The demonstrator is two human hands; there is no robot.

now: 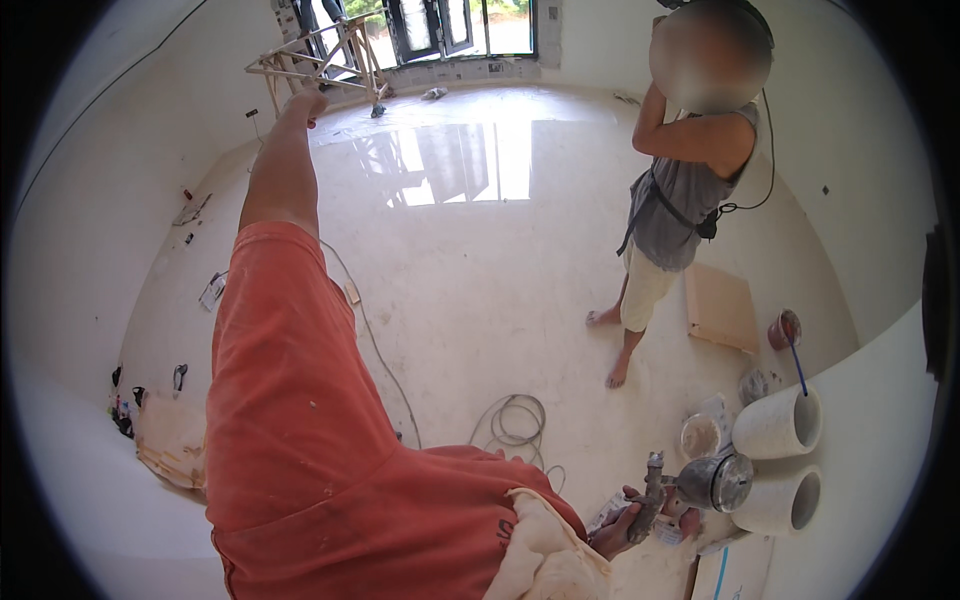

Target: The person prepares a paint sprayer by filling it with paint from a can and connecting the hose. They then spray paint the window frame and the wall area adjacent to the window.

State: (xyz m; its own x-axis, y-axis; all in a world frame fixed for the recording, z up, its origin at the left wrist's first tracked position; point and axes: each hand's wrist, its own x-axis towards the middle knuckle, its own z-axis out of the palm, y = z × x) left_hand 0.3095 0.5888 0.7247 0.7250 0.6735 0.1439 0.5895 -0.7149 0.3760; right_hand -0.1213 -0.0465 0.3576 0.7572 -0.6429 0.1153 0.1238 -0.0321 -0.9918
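My left hand (307, 104) is stretched far out ahead at the end of a raised arm in a red sleeve. Its fingers look curled, with nothing visible in them; beyond it stands a wooden trestle (318, 60). At the lower right, my right hand (616, 532) is wrapped round a spray gun (652, 497), a metal one smeared with pale material. The gun's rounded grey cup (716, 484) juts to the right. Pale cloth (550, 550) hangs beside my right forearm, and part of that hand is hidden behind the gun.
Another person (690, 165) stands barefoot ahead on the right, near a cardboard box (720, 308). Two pale cylindrical containers (765, 425), a bucket (784, 330) and a tub (700, 436) stand along the right wall. A coiled hose (520, 405) lies on the floor. Windows (430, 28) are at the back.
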